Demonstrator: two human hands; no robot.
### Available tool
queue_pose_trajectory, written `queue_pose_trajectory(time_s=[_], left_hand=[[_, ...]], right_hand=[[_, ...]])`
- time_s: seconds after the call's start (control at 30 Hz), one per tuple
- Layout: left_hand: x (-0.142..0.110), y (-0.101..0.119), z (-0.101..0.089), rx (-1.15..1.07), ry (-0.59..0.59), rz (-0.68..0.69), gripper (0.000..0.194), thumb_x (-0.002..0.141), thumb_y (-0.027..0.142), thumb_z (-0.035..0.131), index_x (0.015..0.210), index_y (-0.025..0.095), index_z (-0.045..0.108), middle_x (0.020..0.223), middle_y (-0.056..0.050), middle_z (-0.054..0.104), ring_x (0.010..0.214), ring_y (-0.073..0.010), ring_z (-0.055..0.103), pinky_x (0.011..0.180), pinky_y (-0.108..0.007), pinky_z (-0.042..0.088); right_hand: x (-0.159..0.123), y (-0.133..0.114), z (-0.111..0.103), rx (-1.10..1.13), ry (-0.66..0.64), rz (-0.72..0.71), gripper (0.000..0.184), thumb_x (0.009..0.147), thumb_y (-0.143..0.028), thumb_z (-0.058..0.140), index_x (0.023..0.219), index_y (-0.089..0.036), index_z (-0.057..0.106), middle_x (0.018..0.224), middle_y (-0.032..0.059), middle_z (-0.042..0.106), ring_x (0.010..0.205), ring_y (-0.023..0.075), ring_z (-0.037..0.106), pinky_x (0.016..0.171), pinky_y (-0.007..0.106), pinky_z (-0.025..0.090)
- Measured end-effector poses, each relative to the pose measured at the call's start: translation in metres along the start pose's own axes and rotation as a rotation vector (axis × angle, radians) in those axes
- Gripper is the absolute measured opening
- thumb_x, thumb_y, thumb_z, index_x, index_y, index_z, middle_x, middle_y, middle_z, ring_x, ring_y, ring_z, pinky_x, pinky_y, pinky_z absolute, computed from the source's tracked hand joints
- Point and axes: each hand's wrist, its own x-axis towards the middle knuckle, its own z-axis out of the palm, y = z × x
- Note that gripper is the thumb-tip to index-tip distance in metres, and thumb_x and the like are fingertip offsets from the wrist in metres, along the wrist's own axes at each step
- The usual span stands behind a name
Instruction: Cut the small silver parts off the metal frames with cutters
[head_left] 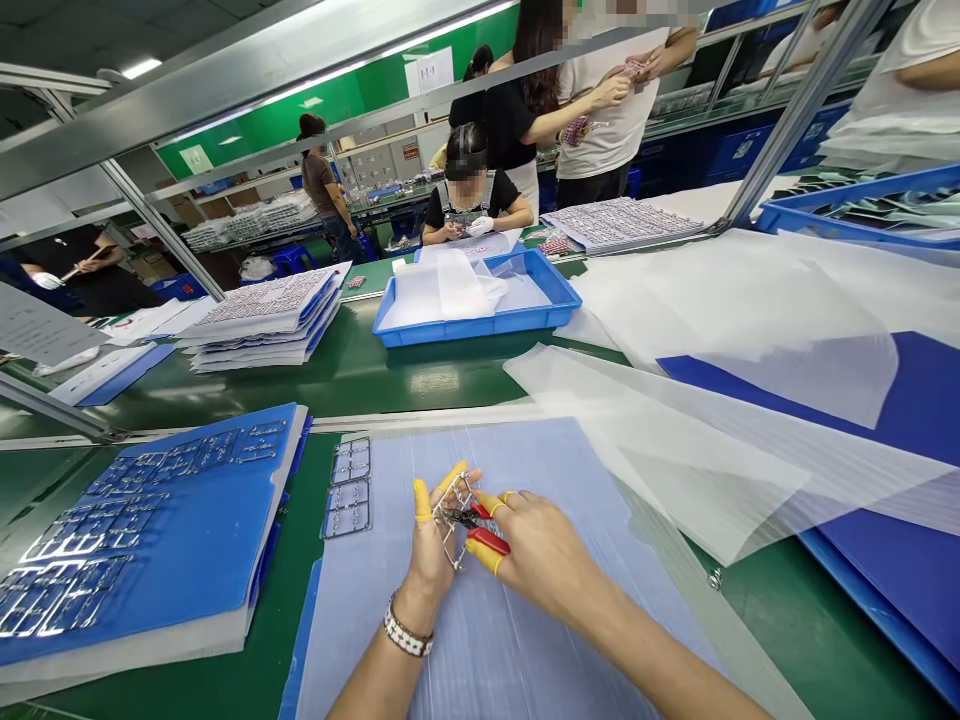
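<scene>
Yellow finger cots cover several fingertips on both hands. My left hand (433, 535) is closed on a small shiny metallic-looking sprue frame (452, 548), held tilted above the sheet. In my right hand (541, 540) are red-handled nippers (487, 540), their dark jaws reaching into the frame. Whether the jaws touch a part is too small to tell. Under both hands lies a translucent bluish sheet (555, 640). On its upper left corner rest two dark sprue frames (348, 487) with small parts in them.
Left stands a blue-topped stack (217, 540) bearing rows of sprue frames (97, 525). Ahead are a blue tray (480, 328) and a stack of loaded sheets (262, 320). Loose translucent sheets (720, 430) spread rightward over blue boards (900, 560). Metal rails cross above; other people work beyond.
</scene>
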Motion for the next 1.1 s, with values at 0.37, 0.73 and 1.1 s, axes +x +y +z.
queue_pose_trajectory(time_s=[0.37,0.73,1.1], left_hand=[[0.000,-0.003,-0.002,0.033,0.006,0.022,0.073,0.082,0.071,0.034,0.117,0.016,0.064,0.120,-0.014,0.064,0.119,-0.0292,0.052,0.104,-0.042,0.034],[-0.005,0.007,0.006,-0.070,-0.043,-0.032,0.077,0.082,0.071,0.032,0.112,0.009,0.066,0.114,-0.019,0.067,0.114,-0.0305,0.056,0.104,-0.043,0.035],[-0.005,0.003,0.005,0.024,-0.054,0.021,0.075,0.081,0.071,0.033,0.115,0.013,0.065,0.117,-0.016,0.066,0.119,-0.0306,0.053,0.106,-0.044,0.033]], right_hand=[[-0.003,-0.004,0.000,-0.121,0.022,-0.005,0.038,0.083,-0.038,0.058,0.113,-0.016,0.063,0.086,0.0106,0.069,0.081,0.0252,0.062,0.068,0.033,0.042],[0.001,0.016,-0.012,-0.149,0.071,0.067,0.035,0.087,-0.044,0.049,0.104,-0.017,0.064,0.089,0.0117,0.068,0.082,0.0273,0.062,0.068,0.035,0.038],[0.003,0.011,-0.012,-0.152,0.055,0.056,0.031,0.087,-0.043,0.050,0.096,-0.017,0.065,0.084,0.0116,0.068,0.080,0.0266,0.063,0.065,0.033,0.039]])
